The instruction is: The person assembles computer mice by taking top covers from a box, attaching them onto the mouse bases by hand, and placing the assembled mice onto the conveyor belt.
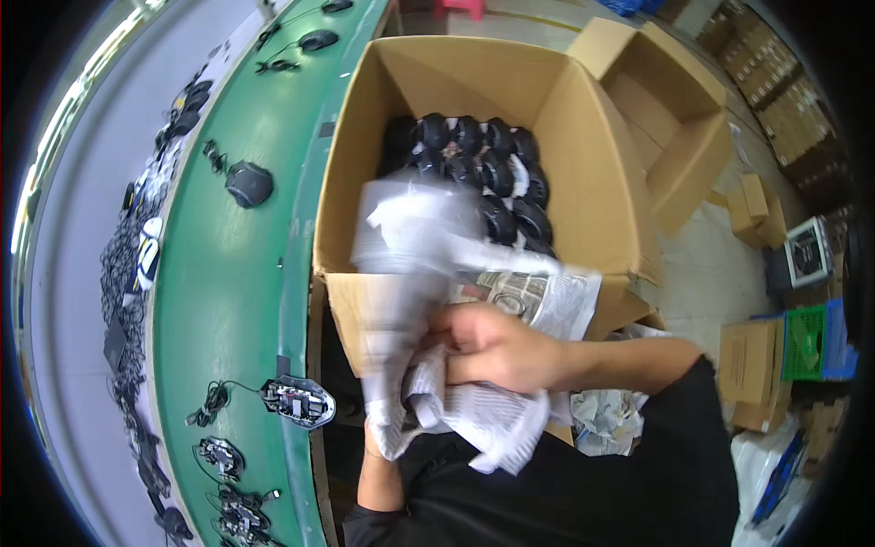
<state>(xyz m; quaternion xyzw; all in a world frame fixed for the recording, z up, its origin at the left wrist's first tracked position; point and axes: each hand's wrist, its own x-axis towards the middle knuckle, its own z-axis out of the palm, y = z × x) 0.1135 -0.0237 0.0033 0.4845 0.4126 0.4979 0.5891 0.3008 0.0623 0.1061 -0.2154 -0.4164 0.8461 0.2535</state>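
Observation:
My right hand [504, 351] is closed on a crumpled sheet of newspaper [497, 421] at the near side of an open cardboard box [592, 173]. Part of the sheet, smeared by motion, rises over the box's near edge. My left forearm [379, 476] comes up from below, and its hand is hidden behind the paper, so its fingers do not show. Inside the box, several black computer mice [497, 173] lie in rows with bits of white paper between them. Another piece of printed newspaper [570, 301] spreads across the near flap.
To the left runs a green conveyor belt [232, 292] with a black mouse [249, 184] and an opened mouse [299, 401] on it. Beyond lies a heap of cables [128, 264]. A second open box [656, 118] stands at the right, near a green crate [804, 342]. Crumpled newspaper [606, 421] sits beside my right arm.

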